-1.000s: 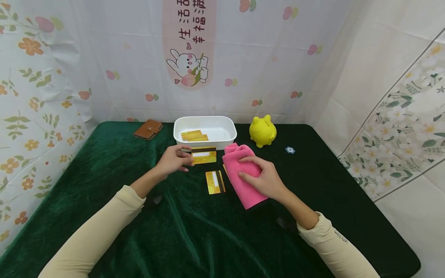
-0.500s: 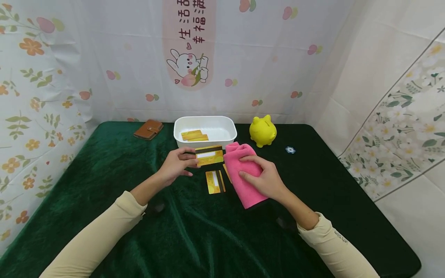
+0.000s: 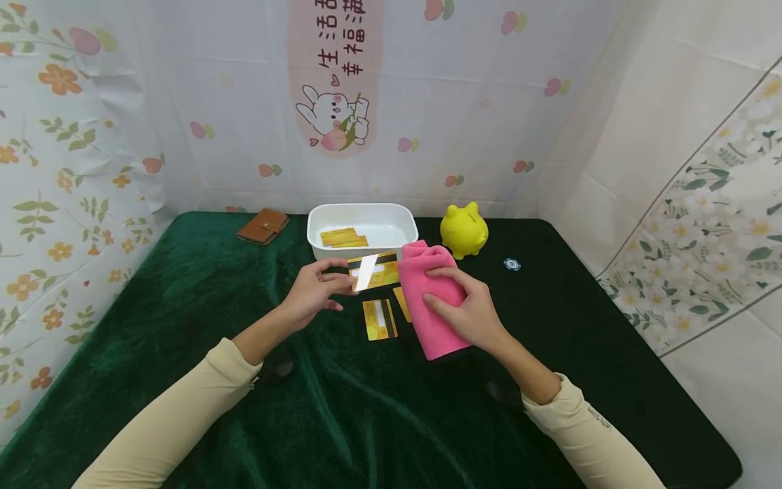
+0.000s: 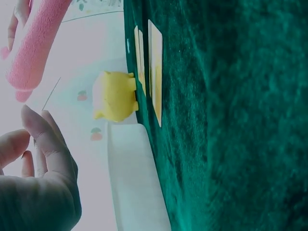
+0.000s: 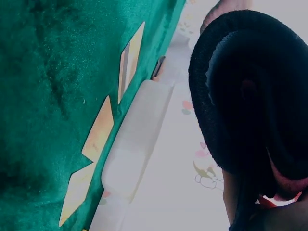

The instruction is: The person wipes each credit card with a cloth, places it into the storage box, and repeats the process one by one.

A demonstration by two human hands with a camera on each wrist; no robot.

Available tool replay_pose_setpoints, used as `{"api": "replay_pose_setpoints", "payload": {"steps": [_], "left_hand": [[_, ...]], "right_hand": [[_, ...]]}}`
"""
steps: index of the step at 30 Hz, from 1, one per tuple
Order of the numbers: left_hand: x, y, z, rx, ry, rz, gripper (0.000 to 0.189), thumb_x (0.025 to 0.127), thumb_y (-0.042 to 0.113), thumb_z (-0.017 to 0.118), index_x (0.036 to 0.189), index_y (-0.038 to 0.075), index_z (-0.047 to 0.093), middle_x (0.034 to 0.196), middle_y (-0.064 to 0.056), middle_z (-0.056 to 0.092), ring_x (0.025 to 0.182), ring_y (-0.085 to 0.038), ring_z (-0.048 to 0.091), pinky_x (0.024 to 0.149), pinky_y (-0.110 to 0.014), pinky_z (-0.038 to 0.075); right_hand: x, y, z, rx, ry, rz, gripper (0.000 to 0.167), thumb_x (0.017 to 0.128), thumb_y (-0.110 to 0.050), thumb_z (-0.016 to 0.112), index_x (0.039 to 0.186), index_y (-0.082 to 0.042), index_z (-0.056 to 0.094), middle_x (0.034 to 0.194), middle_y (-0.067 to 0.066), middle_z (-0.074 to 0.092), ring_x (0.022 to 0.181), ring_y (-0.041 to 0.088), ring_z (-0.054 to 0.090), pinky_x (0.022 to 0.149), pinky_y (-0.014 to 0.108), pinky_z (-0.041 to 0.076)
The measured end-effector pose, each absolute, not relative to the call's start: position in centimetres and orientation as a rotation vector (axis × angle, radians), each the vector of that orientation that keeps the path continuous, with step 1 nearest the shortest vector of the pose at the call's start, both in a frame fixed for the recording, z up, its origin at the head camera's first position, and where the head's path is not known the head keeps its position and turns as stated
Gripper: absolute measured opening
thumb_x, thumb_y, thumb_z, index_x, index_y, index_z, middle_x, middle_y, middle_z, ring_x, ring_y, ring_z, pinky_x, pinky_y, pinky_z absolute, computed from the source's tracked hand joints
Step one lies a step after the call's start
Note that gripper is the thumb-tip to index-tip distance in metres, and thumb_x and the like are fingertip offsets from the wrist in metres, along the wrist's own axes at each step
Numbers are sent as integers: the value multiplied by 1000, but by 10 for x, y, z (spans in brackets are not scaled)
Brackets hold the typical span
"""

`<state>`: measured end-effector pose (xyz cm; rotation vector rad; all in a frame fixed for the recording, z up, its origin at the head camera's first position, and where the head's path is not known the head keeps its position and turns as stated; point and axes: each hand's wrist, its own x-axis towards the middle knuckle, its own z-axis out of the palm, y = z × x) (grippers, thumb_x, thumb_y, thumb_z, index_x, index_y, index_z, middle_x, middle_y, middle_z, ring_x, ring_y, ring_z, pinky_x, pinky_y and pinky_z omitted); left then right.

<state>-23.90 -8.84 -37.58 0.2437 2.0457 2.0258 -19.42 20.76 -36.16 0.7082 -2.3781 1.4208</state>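
Observation:
My left hand (image 3: pixel 314 292) pinches a yellow bank card (image 3: pixel 381 273) by its left edge, its dark stripe along the top and light glaring off its face. In the left wrist view the held card shows as little more than a thin line at the fingertips. Folded pink cloth (image 3: pixel 430 299) is gripped in my right hand (image 3: pixel 467 305), its left side right at the card's right end. Below them a second yellow card (image 3: pixel 380 319) lies on the green cloth, and another card (image 3: pixel 402 303) is partly hidden by the pink cloth.
A white tray (image 3: pixel 397 216) holding several yellow cards (image 3: pixel 343 237) stands behind the hands. Left of it lies a brown wallet (image 3: pixel 263 227); to its right are a yellow piggy bank (image 3: pixel 463 230) and a poker chip (image 3: pixel 512 264). Patterned curtains border the table.
My left hand has carried the card rightward, closer to the pink cloth, and its face now catches the light. The pink cloth has risen slightly in my right hand.

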Motion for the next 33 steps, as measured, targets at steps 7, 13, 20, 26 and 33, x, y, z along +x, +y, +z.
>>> {"api": "replay_pose_setpoints", "payload": {"steps": [7,13,20,26,33], "left_hand": [[-238,-86,-377,265,2012,2054,41,99,15,63,135,1,48,114,-14,71,89,-16,69,60,-26,54],[-237,-84,-375,275,1983,2073,41,99,15,63,135,2,49,108,-9,72,88,-16,69,61,-27,54],[-237,-82,-376,308,1955,2097,40,99,13,62,134,1,50,106,-7,72,88,-18,69,60,-27,53],[-240,-81,-375,325,1950,2116,40,99,13,62,135,0,49,104,-5,72,89,-19,68,61,-27,53],[-243,-78,-374,324,1941,2126,43,99,14,62,137,-1,47,104,-4,72,87,-15,69,62,-27,53]], "right_hand": [[-196,204,-361,683,-2330,1411,36,87,-2,74,121,-5,62,112,14,65,88,26,65,69,29,56],[-199,199,-361,678,-2297,1393,40,84,1,76,121,-3,62,113,17,65,90,29,65,69,28,56],[-205,195,-360,689,-2264,1376,38,85,-3,77,120,-5,63,112,14,66,89,26,65,70,29,56],[-214,190,-358,694,-2245,1371,37,85,-3,77,120,-4,64,112,15,65,90,27,64,71,29,55],[-217,184,-352,671,-2243,1376,38,83,6,74,119,5,62,113,24,63,92,35,64,73,24,53]]}}
